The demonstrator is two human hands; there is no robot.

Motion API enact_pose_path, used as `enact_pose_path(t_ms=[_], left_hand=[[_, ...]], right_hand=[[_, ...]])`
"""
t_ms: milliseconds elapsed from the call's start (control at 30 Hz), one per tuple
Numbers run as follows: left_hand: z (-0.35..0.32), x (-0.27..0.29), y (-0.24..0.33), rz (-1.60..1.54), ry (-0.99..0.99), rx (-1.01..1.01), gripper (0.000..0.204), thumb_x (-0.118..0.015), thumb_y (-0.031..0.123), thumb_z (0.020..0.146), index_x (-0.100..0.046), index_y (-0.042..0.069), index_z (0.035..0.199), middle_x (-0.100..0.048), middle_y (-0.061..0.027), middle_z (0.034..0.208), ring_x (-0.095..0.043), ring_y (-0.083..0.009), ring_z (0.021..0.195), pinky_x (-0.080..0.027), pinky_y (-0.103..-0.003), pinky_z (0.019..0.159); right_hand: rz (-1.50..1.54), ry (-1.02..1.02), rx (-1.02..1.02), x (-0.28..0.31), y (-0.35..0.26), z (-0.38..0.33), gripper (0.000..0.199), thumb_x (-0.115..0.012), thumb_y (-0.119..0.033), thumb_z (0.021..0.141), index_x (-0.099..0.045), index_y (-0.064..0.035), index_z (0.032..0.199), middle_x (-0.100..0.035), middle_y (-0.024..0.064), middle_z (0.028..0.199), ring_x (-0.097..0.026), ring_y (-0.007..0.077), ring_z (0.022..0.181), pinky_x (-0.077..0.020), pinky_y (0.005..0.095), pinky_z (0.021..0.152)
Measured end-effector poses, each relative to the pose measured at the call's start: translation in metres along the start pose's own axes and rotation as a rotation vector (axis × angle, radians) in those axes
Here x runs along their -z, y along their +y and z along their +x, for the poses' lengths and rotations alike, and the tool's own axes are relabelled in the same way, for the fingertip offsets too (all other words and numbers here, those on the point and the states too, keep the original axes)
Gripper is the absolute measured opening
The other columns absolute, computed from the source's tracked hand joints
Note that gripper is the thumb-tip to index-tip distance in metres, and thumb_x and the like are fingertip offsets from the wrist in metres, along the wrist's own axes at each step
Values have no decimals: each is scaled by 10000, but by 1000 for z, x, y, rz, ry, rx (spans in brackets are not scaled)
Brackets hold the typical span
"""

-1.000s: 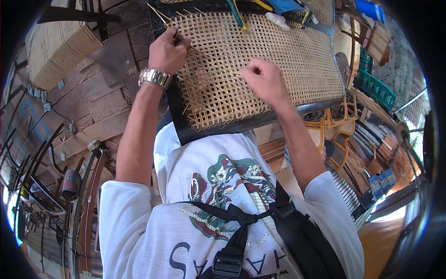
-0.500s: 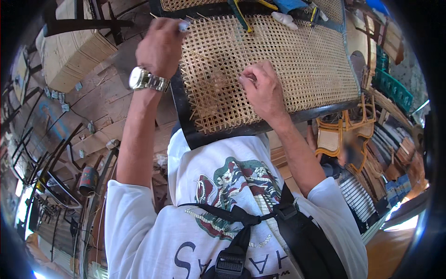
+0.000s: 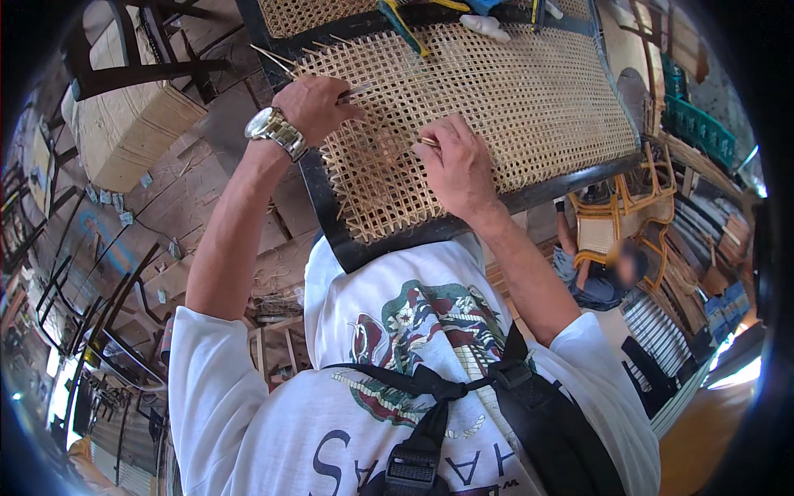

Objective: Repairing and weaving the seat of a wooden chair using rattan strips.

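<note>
A woven cane panel (image 3: 538,107) in a black frame (image 3: 529,197) lies before me, cut strand ends sticking up along its left and near edges. Over its left edge, my left hand (image 3: 313,107) is closed round a small, thin, shiny tool (image 3: 357,93); its exact kind is unclear. My right hand (image 3: 459,165) hovers above the middle of the weave, thumb and forefinger pinched on a short pale piece (image 3: 428,142) that looks like a cane strand. Loose cane strands (image 3: 273,56) poke out past the far left corner.
Green-and-yellow-handled pliers (image 3: 404,29), a lumpy white object (image 3: 485,27) and a yellow-black tool (image 3: 538,12) lie on the panel's far side. A cardboard-coloured block (image 3: 136,112) stands left. At right, another person (image 3: 616,277) sits by a rattan chair (image 3: 600,227); a green crate (image 3: 699,132) is beyond.
My left hand has come nearer and slightly right, from the far left corner to over the weave's left side. The right hand has shifted a little left and stays pinched.
</note>
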State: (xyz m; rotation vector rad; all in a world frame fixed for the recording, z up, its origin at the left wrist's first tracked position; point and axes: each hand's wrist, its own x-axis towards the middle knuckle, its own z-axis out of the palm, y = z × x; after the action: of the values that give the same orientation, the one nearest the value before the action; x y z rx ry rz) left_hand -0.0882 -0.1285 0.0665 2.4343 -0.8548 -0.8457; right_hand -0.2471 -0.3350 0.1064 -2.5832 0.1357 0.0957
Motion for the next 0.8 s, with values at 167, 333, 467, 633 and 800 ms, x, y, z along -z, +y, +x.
enact_pose_path(t_ms=[167,333,467,633,800], left_hand=[[4,-1,-7,-21,-26,-2,472,-753,502,849,-685,35,837,-692,-168,748,-698,-335,739,-527,-452,659],[2,-11,-17,-26,100,-84,475,-726,512,875,-687,39,873,-685,-164,743,-695,-328,733,-527,-446,644],[1,-3,-47,-4,126,138,507,-705,548,880,-680,42,870,-676,-142,733,-668,-316,686,-523,-438,661],[-8,6,-98,-12,93,218,500,-783,535,814,-688,48,872,-688,-135,768,-673,-330,748,-513,-434,707],[-52,50,-151,233,457,431,401,-690,433,894,-699,47,1003,-701,-222,965,-672,-400,939,-518,-494,806]], right_hand=[[83,18,-32,-2,6,1,76,-633,-127,911,-689,-99,954,-619,100,889,-643,321,863,-510,451,798],[-107,72,76,-8,5,-1,94,-633,-128,897,-683,-112,975,-607,77,912,-647,299,854,-501,440,791],[-81,64,115,-4,7,-4,126,-663,-135,891,-679,-86,1007,-615,90,930,-660,277,844,-515,417,771],[281,53,-46,19,21,-17,168,-685,-98,894,-675,-41,1052,-633,104,962,-663,241,806,-542,365,736],[148,274,-9,58,55,-57,186,-695,-85,906,-681,-20,1080,-646,112,969,-660,222,841,-550,329,750]])
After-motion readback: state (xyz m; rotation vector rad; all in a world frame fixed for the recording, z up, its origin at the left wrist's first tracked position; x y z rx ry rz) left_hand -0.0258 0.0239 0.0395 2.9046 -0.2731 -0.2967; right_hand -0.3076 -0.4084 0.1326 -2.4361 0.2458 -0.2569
